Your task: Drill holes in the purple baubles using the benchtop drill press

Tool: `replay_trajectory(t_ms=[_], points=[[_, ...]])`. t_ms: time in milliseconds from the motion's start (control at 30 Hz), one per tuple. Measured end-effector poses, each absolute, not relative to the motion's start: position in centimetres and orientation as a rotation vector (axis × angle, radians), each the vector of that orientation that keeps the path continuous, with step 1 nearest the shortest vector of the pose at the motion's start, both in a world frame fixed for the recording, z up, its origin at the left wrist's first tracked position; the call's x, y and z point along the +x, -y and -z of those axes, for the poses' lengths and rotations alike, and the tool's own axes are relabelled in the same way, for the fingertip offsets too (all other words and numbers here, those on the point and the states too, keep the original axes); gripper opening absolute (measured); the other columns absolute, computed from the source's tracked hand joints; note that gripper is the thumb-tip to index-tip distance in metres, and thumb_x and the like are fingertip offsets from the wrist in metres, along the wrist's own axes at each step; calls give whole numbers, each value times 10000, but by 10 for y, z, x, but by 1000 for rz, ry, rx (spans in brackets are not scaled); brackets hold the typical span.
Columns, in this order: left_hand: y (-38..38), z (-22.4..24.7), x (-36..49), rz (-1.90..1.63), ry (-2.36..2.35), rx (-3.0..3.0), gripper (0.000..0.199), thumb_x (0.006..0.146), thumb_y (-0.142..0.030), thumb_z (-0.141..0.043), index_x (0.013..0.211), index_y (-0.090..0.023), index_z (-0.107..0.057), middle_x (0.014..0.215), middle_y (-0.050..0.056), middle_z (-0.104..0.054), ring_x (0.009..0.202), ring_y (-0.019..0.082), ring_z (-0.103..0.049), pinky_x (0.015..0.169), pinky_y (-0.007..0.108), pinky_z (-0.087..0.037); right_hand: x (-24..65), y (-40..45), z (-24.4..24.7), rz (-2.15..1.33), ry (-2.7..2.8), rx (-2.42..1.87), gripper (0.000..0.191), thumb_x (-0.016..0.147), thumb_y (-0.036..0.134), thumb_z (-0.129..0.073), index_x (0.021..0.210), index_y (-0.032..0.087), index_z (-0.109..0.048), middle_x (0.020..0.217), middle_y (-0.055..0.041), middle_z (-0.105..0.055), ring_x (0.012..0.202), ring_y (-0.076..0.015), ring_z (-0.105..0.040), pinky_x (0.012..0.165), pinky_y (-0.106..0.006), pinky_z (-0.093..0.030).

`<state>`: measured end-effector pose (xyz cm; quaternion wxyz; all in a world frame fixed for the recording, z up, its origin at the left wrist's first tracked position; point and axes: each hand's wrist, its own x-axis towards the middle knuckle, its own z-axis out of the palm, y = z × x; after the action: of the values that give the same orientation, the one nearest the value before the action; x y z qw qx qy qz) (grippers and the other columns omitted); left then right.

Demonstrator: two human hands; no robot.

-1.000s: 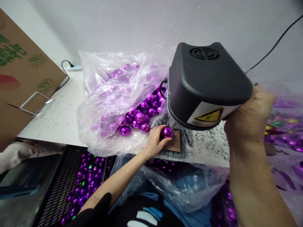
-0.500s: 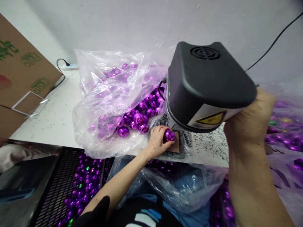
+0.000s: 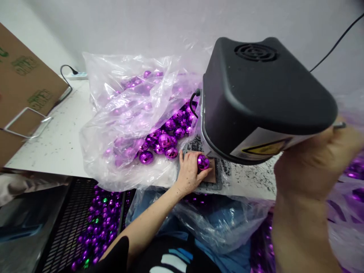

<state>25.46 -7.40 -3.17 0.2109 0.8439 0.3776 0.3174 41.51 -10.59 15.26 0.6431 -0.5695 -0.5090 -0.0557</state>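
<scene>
A shiny purple mirrored ball (image 3: 203, 162) is held between the thumb and fingers of my left hand (image 3: 190, 170), over a small brown pad (image 3: 211, 175) on a grey plate. Just above and to the right looms a black machine head (image 3: 267, 94) with a round vent and a yellow warning label. My right hand (image 3: 315, 159) is raised at the machine's right side, by a metal lever (image 3: 339, 125); its fingers are mostly hidden behind the housing. Left of the ball, more purple balls (image 3: 165, 140) spill from a clear plastic bag (image 3: 113, 121).
A cardboard box (image 3: 25, 87) with a wire handle stands at the far left of the white table (image 3: 65, 140). Below is a black crate (image 3: 68, 220) beside many purple and some green balls. More bagged balls (image 3: 355, 170) lie at the right. Plastic hangs along the front edge.
The machine head appears larger and extends farther right, and my right hand has shifted right. My left hand still holds the ball in nearly the same place, with one finger now lifted apart.
</scene>
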Motion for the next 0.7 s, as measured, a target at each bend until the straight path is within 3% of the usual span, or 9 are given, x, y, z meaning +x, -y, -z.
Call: replay_trajectory(t_ms=[133, 267, 567, 700], points=[[75, 32, 254, -871, -1065, 2349, 426, 881, -384, -662, 1225, -181, -513, 1252, 126, -609, 1252, 290, -519, 1200, 587, -213, 395, 126, -140, 366, 1118, -1375, 341, 929, 256, -435, 639, 131, -564, 542, 38, -450, 491, -12, -413, 483, -219, -273], [77, 31, 253, -831, -1072, 2335, 429, 880, -376, -664, 1234, -180, -521, 1220, 125, -621, 1209, 289, -544, 1181, 584, -257, 385, 141, -125, 375, 1022, -1440, 211, 855, 240, -485, 712, 158, -616, 556, 32, -480, 458, -61, -449, 426, -264, -286], [78, 27, 252, -778, -1061, 2263, 393, 883, -364, -651, 1221, -195, -543, 1193, 114, -633, 1205, 291, -552, 1158, 570, -300, 401, 146, -86, 402, 1197, -1176, 203, 772, 141, -484, 816, 164, -681, 572, 8, -495, 490, -86, -471, 476, -260, -352], [78, 27, 252, -766, -1060, 2247, 396, 881, -376, -648, 1221, -200, -547, 1180, 111, -640, 1189, 295, -558, 1145, 569, -321, 400, 140, -72, 411, 1206, -1081, 267, 798, 145, -483, 951, 193, -697, 569, 12, -499, 492, -100, -477, 489, -281, -402]])
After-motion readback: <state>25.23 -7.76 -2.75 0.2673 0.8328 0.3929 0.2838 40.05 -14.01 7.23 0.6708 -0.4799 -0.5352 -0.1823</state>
